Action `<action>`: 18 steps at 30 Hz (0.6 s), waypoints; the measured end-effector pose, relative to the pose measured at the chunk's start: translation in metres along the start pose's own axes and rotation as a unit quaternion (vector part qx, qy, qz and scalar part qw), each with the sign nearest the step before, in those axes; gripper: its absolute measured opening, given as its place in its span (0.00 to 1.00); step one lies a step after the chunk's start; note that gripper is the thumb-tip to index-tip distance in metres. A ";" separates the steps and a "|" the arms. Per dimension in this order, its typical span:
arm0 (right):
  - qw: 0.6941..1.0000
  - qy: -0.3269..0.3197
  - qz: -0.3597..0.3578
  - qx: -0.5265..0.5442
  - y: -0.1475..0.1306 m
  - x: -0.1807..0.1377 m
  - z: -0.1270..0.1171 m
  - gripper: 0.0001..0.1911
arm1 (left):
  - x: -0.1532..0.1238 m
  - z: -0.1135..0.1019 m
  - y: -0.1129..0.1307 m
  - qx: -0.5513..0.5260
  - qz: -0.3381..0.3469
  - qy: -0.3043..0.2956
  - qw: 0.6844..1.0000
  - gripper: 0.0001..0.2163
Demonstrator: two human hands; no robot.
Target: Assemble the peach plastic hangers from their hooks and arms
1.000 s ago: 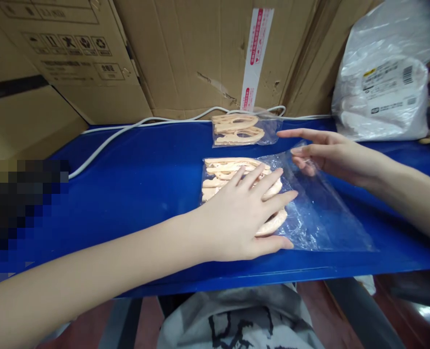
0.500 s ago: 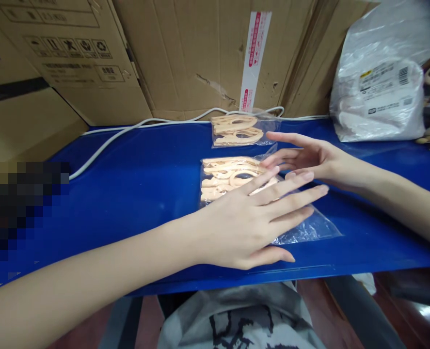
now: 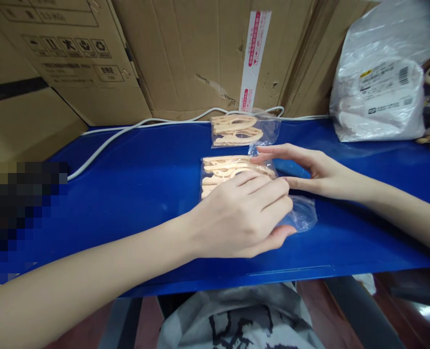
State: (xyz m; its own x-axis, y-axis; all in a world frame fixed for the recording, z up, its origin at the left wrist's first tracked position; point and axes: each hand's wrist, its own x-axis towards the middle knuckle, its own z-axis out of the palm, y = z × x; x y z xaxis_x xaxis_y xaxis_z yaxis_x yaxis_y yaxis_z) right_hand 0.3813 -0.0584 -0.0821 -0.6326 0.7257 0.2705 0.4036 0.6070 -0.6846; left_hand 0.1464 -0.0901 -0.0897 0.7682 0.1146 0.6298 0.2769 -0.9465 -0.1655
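Observation:
A clear plastic bag (image 3: 304, 215) with beige folding hangers (image 3: 218, 167) inside lies flat near the middle of the blue table. Over its lower right part rests my left hand (image 3: 242, 213), its fingers bent and closed on the film; their tips are partly hidden. My right hand (image 3: 305, 167) pinches the bag's upper right side, where the film bunches up by the fingertips. Its thumb reaches close to my left fingers. Just behind sits a second clear bag (image 3: 271, 131) of similar beige hangers (image 3: 236, 128), untouched by either hand.
Cardboard boxes (image 3: 185, 58) stand along the back and left. A white cable (image 3: 127, 128) runs along the table's rear edge. At the right rear stands a white plastic package (image 3: 378, 97) with a printed label. The blue table's (image 3: 145, 194) front edge is close to me.
My left hand's spread fingers have curled closed on the bag. My right fingers have moved left onto the bag's upper side. The loose film at the right has been gathered in.

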 end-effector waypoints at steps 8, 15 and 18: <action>0.998 -0.021 -0.008 -0.060 0.003 0.000 0.005 0.30 | -0.001 0.001 0.000 0.038 0.035 0.020 0.998 0.10; 0.993 -0.037 -0.043 -0.108 0.009 0.000 0.007 0.29 | -0.004 0.003 0.001 0.055 0.049 0.007 0.997 0.16; 0.991 -0.048 -0.043 -0.120 0.008 0.001 0.007 0.28 | -0.004 0.004 0.002 0.065 0.056 0.010 0.996 0.15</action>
State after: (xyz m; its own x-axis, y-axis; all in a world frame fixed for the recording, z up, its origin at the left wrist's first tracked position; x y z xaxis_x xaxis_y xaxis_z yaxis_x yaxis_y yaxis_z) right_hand 0.3791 -0.0556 -0.0923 -0.7263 0.6412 0.2477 0.4843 0.7331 -0.4774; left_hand 0.1464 -0.0910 -0.0950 0.7876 0.0045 0.6162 0.2644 -0.9057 -0.3313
